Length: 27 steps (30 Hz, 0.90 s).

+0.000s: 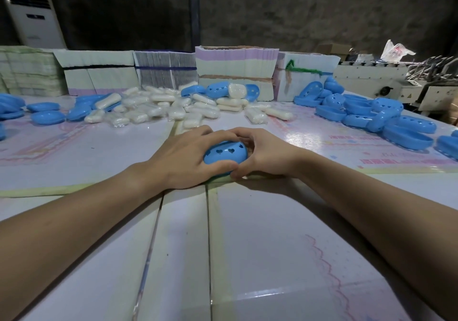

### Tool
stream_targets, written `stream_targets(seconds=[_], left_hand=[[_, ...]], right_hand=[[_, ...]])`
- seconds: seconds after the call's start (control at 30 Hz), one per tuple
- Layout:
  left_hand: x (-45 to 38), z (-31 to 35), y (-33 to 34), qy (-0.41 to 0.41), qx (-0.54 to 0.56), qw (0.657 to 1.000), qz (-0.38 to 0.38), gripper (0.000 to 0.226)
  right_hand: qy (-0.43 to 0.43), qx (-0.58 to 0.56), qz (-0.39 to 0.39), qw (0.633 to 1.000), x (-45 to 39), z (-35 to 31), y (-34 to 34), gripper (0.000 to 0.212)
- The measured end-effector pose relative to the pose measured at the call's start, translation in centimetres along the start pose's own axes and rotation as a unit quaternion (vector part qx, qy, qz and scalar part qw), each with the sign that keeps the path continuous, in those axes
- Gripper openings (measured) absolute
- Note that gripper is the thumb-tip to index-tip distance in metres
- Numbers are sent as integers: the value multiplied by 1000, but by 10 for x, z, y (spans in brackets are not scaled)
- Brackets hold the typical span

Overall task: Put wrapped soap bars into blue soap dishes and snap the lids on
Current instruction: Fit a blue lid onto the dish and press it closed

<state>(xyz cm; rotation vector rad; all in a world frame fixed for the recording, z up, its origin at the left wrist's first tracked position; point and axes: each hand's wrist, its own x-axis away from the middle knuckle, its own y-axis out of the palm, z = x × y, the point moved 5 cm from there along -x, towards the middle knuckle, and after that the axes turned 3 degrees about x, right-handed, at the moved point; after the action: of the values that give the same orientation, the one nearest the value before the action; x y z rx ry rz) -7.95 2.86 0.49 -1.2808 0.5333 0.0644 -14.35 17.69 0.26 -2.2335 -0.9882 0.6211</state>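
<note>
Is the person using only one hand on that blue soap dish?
No, both the left hand and the right hand are wrapped around the blue soap dish on the table.

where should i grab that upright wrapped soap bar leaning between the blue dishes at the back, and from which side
Probably by its two long edges near the upper end, coming down from above and the front. The white plastic-wrapped soap bar stands on end, propped among blue heart-holed soap dish halves, so its sides are crowded while its top and front face are exposed. The film may be slippery.
</note>
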Motion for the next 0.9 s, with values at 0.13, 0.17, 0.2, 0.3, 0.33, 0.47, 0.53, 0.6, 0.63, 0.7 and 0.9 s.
stream_targets(seconds=[0.13, 0.17, 0.2, 0.3, 0.33, 0.47, 0.53, 0.6, 0.63, 0.7, 0.9], left_hand=[[5, -7, -2, -17, 97, 995, -14, 62], [7, -10, -4, -27, 157, 987, -36, 62], [10, -13, -6, -38, 218, 973, -63, 65], [19, -27, -4, -49, 295, 948, -110, 82], [19, -30, -3, -54, 298, 948, -99, 82], [13, -30, -2, -63, 331, 940, -51, 79], [11, -27, 2, -54, 338, 938, -49, 79], [9, -25, 4, -53, 331, 941, -44, 82], [9, -26, 4, -57, 322, 944, -37, 82], [10, -29, 4, -67, 302, 951, -24, 81], [9, -35, 4, -105, 310, 944, -46, 85]], right_hand=[[0, 21, -9, 1000, 0, -1, 1, 69], [5, 27, -12, 1000, 0, 0, 1, 71], [9, 34, -15, 999, 0, 1, 1, 73], [11, 53, -26, 998, -1, 2, 1, 72], [11, 54, -29, 998, -1, 2, 1, 69], [-15, 43, -30, 999, 1, -8, 7, 49], [-37, 53, -17, 998, 1, -14, 8, 43], [-44, 64, -7, 997, 1, -15, 8, 41], [-43, 73, -3, 996, 1, -15, 7, 41], [-43, 96, 4, 994, 1, -14, 7, 40], [-65, 122, 37, 990, 0, -16, 8, 42]])
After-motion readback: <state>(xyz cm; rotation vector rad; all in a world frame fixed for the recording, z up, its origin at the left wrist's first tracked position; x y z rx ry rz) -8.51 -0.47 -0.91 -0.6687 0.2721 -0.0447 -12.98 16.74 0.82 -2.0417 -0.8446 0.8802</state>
